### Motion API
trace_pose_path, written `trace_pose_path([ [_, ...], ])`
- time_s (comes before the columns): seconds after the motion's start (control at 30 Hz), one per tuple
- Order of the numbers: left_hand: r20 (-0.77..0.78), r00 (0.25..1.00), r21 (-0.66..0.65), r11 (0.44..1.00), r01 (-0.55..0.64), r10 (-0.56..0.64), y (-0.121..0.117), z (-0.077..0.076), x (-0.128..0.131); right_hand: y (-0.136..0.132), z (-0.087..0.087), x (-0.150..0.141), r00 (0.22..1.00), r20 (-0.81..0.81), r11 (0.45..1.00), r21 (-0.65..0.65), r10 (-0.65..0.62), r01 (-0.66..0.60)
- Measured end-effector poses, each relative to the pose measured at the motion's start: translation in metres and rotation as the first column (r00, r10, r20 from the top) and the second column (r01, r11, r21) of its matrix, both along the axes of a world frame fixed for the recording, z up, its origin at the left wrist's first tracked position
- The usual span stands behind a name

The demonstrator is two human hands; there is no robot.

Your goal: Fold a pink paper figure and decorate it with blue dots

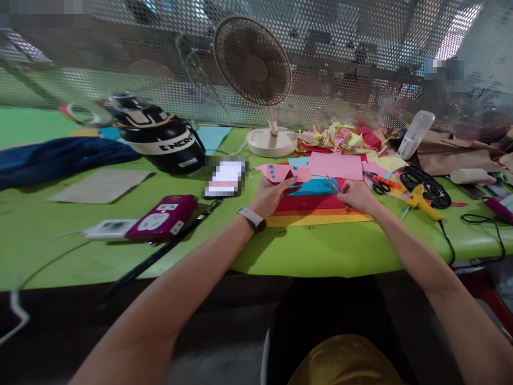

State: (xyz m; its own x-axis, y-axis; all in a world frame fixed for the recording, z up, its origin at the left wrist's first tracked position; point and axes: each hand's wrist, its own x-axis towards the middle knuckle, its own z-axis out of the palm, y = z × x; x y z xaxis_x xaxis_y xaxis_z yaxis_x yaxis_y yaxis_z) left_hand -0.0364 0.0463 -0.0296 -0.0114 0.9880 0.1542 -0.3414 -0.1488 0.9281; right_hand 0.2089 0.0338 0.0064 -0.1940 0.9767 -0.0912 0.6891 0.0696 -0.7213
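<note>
My left hand (269, 199) is closed on a piece of pink paper (276, 172) that carries small blue pieces, thumb on its near edge. To the right, my right hand (355, 195) pinches what look like slim metal tweezers (332, 184), their tips pointing left toward the pink paper and apart from it. Beneath both hands lie stacked coloured sheets: a pink sheet (335, 165), a blue sheet (315, 187), a red sheet (308, 202) and a yellow-orange sheet (316, 218).
Scissors (379, 185), a yellow glue gun (422, 203) and a black reel (428, 187) lie to the right. Behind are paper scraps (340, 137) and a fan (272, 142). Leftward are a phone (225, 177), a purple power strip (162, 218) and a black jug (160, 136).
</note>
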Motion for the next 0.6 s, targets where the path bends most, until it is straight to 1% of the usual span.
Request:
trace_pose_path([
  [0.1, -0.01, 1.0, -0.016, 1.0, -0.012, 0.012, -0.001, 0.001, 0.0, 0.003, -0.002, 0.002, 0.987, -0.155, 0.999, -0.031, -0.037, 0.033],
  [0.23, -0.022, 1.0, -0.037, 0.999, -0.019, 0.018, -0.001, 0.002, 0.0, 0.011, -0.004, 0.005, 0.938, -0.342, 0.998, 0.005, -0.051, 0.056],
  [0.33, -0.041, 0.999, -0.04, 0.999, -0.015, 0.014, -0.002, 0.003, 0.0, 0.016, -0.001, 0.008, 0.881, -0.472, 0.997, 0.043, -0.04, 0.068],
  [0.4, -0.048, 0.999, -0.039, 0.999, -0.009, 0.007, -0.003, 0.004, 0.0, 0.018, 0.002, 0.01, 0.82, -0.572, 0.995, 0.07, -0.014, 0.066],
  [0.47, -0.047, 0.999, -0.036, 0.999, -0.005, 0.003, -0.004, 0.004, 0.0, 0.018, 0.004, 0.012, 0.765, -0.641, 0.989, 0.143, 0.063, 0.037],
  [0.5, -0.044, 0.999, -0.035, 0.999, -0.007, 0.005, -0.004, 0.004, 0.0, 0.018, 0.004, 0.012, 0.753, -0.649, 0.98, 0.196, 0.11, 0.025],
  [0.53, -0.041, 0.999, -0.034, 0.999, -0.01, 0.008, -0.004, 0.004, -0.001, 0.017, 0.004, 0.011, 0.756, -0.637, 0.968, 0.252, 0.151, 0.019],
  [0.6, -0.034, 0.999, -0.038, 0.999, -0.014, 0.013, -0.003, 0.003, -0.001, 0.015, 0.003, 0.01, 0.792, -0.574, 0.932, 0.363, 0.208, 0.018],
])
